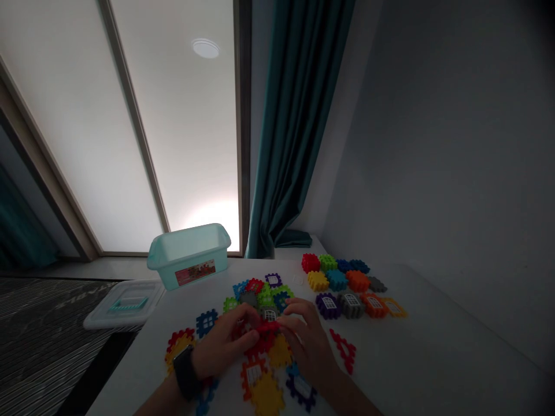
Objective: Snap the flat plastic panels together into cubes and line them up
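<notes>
Both of my hands meet over a heap of toothed plastic building tiles on a white table [433,358]. My left hand [225,341], with a dark watch on its wrist, and my right hand [306,341] pinch the same red tile [266,327] between their fingertips. Under and around the hands lie loose tiles [264,370] in red, yellow, orange, blue and purple. Just beyond the fingers sits a cluster of green, blue and grey tiles [260,294], some with white window inserts.
A neat group of coloured tiles [347,286] lies at the right rear of the table. A pale teal plastic bin [188,254] stands at the back left, its clear lid [124,303] beside it. A teal curtain [295,133] hangs behind. A red triangular piece [344,349] lies right of my hand.
</notes>
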`<state>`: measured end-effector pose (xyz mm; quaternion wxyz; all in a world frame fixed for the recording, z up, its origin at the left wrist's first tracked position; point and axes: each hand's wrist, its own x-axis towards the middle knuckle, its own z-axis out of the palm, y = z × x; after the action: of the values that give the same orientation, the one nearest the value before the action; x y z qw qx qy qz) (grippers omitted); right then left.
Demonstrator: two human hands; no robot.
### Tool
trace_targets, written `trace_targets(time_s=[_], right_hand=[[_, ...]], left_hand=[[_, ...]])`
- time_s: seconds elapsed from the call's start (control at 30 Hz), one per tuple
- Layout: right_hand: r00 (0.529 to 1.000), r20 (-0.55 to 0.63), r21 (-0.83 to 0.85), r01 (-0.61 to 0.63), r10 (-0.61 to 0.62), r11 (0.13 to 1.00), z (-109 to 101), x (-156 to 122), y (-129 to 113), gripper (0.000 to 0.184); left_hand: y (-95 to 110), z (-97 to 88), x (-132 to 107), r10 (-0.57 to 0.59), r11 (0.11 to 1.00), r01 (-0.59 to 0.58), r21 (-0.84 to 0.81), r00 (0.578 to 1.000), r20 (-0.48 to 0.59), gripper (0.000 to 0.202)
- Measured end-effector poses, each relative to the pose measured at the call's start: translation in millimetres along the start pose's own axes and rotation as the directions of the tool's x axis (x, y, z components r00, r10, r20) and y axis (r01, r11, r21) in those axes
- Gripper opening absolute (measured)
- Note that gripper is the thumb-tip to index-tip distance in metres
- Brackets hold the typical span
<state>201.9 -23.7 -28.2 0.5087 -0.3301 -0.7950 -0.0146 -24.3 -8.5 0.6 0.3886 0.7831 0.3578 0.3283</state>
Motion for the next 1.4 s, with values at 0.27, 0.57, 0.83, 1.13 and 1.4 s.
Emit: trace_targets(time_s=[0.27,0.57,0.83,1.13,1.4], right_hand=[[0.993,0.053,-0.026,0.109,-0.107,0.994,-4.2,1.5,-3.3,0.024],[0.992,0.123,0.018,-0.032,0.030,0.999,-0.2,0.5,-2.7,0.017],[0.986,0.153,-0.004,-0.064,0.064,0.998,1.9,-0.2,-0.8,0.014],[0.989,0.146,-0.062,-0.002,0.011,0.998,0.1,3.1,0.4,0.012],[0.991,0.132,-0.079,0.037,-0.027,0.996,-3.7,5.0,0.1,0.014]], left_hand=[[-2.7,0.2,0.1,0.085,0.996,-0.084,0.041,0.996,-0.032,0.019],[-14.0,-2.9,-2.6,0.466,0.781,-0.306,0.544,0.866,-0.182,0.016],[-9.6,-5.0,-2.2,0.478,0.717,-0.310,0.624,0.871,-0.116,0.011],[-15.4,-0.9,-0.7,0.495,0.695,-0.312,0.647,0.861,-0.117,0.016],[-15.4,-1.8,-1.6,0.409,0.738,-0.243,0.629,0.903,-0.131,0.040]])
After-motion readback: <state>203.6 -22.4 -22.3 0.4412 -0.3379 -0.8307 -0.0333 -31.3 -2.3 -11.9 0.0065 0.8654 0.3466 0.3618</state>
